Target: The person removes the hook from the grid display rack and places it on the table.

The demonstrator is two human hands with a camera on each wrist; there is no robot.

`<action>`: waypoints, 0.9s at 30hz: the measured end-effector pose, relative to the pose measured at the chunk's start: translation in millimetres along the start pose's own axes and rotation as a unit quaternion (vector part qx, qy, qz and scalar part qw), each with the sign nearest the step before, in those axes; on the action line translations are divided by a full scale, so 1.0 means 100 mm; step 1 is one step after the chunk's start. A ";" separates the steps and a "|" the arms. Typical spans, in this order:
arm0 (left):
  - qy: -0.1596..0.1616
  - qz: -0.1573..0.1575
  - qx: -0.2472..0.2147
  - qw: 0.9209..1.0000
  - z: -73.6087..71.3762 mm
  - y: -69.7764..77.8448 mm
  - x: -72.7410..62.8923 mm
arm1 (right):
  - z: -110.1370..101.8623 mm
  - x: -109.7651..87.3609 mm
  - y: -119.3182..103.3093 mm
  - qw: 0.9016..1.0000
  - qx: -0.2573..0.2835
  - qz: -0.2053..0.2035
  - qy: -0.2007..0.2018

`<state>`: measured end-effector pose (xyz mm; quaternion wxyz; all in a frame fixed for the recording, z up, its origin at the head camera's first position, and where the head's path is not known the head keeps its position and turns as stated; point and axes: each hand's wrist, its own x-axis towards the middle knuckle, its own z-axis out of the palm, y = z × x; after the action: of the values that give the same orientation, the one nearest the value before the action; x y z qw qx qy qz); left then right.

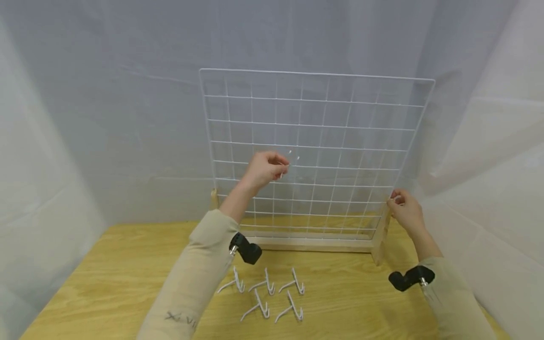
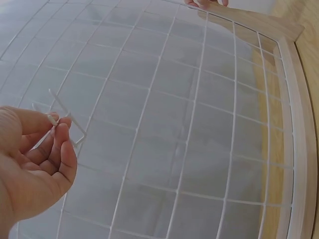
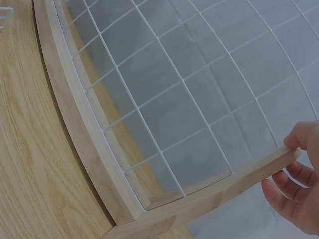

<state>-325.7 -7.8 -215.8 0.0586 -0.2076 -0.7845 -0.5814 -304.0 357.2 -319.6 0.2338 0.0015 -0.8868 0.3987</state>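
Observation:
My left hand (image 1: 267, 167) pinches a white wire hook (image 2: 76, 122) between thumb and fingertips, in front of the middle of a white wire grid panel (image 1: 314, 73). The hook's two prongs point toward the grid and overlap its wires in the left wrist view. At the panel's right side, my right hand (image 1: 405, 210) grips the top end of the wooden upright (image 1: 381, 231), its thumb on one side and fingers on the other. The panel stands in this wooden stand, leaning slightly back.
Several more white wire hooks (image 1: 291, 301) lie in two rows on the wood-grain table (image 1: 140, 264), in front of the stand's base bar (image 1: 314, 244). Pale sheeting (image 1: 127, 118) hangs behind and at both sides. A black camera mount (image 1: 245, 249) sits on each sleeve.

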 end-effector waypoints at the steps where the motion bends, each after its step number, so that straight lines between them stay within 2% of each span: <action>1: -0.001 0.001 0.002 1.000 0.00 -0.02 -0.01 | 0.00 0.00 0.00 1.000 0.000 0.000 -0.001; 11: -0.010 -0.015 0.027 0.999 -0.06 -0.28 -0.11 | -0.02 -0.02 0.01 1.000 -0.014 0.001 0.002; 18: -0.019 -0.003 0.044 0.999 -0.14 -0.41 -0.18 | -0.03 -0.01 0.01 1.000 -0.020 0.002 0.009; 27: -0.034 -0.031 0.059 0.997 -0.21 -0.59 -0.31 | -0.03 0.00 0.03 1.000 -0.023 -0.001 0.010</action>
<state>-324.4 -49.4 -271.7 0.0258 -0.1989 -0.8251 -0.5282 -303.4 361.4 -320.1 0.2428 -0.0071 -0.8935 0.3777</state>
